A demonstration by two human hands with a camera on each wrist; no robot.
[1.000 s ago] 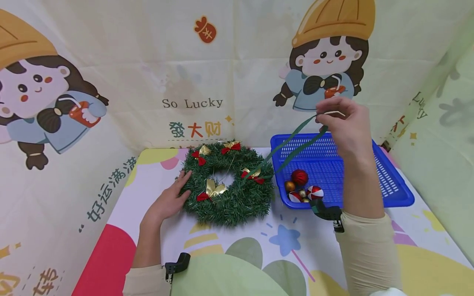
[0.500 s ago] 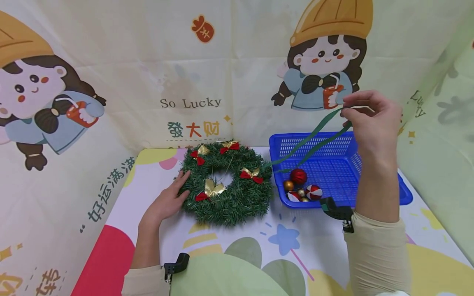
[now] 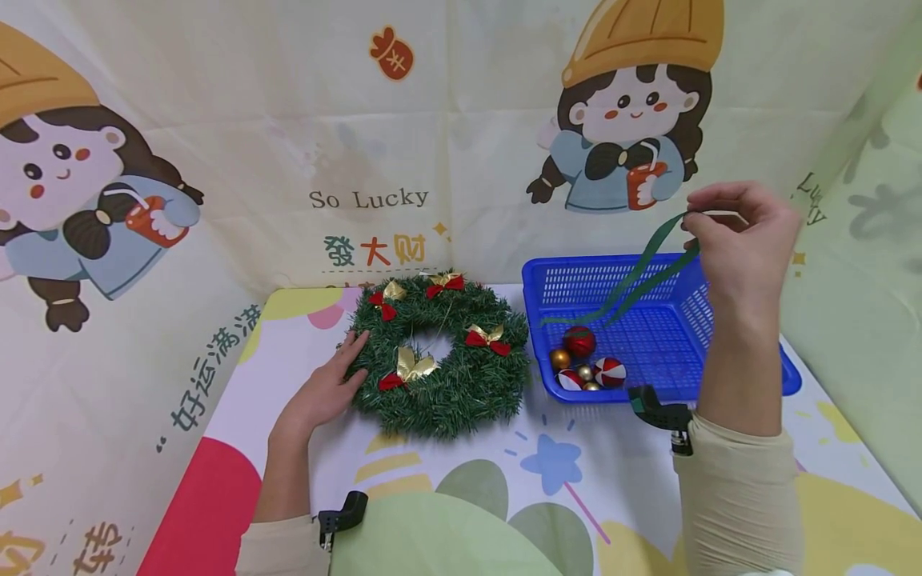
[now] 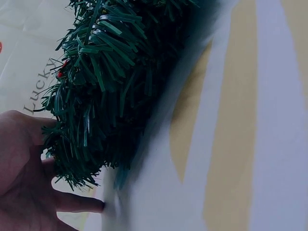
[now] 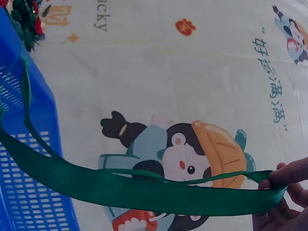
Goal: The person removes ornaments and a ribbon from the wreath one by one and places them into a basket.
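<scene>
A green wreath (image 3: 439,400) with several red and gold bows lies flat on the table. My left hand (image 3: 320,392) rests against its left side, fingers spread; the left wrist view shows the fingers (image 4: 79,202) beside the green bristles (image 4: 106,96). Raised above the blue basket, my right hand (image 3: 749,248) pinches a green ribbon (image 3: 641,276) between thumb and fingertips. The ribbon hangs as a loop, its lower ends reaching down over the basket. In the right wrist view the ribbon (image 5: 144,192) stretches leftward from the fingertips.
The blue plastic basket (image 3: 533,280) stands right of the wreath. In its near left corner lie a red ball (image 3: 579,342), a small orange ball (image 3: 559,359) and several red-and-white and gold ones. A printed cloth backdrop (image 3: 461,144) rises behind the table.
My right hand has moved right, drawing the ribbon off the wreath until its ends hang over the basket. The left hand keeps its place at the wreath.
</scene>
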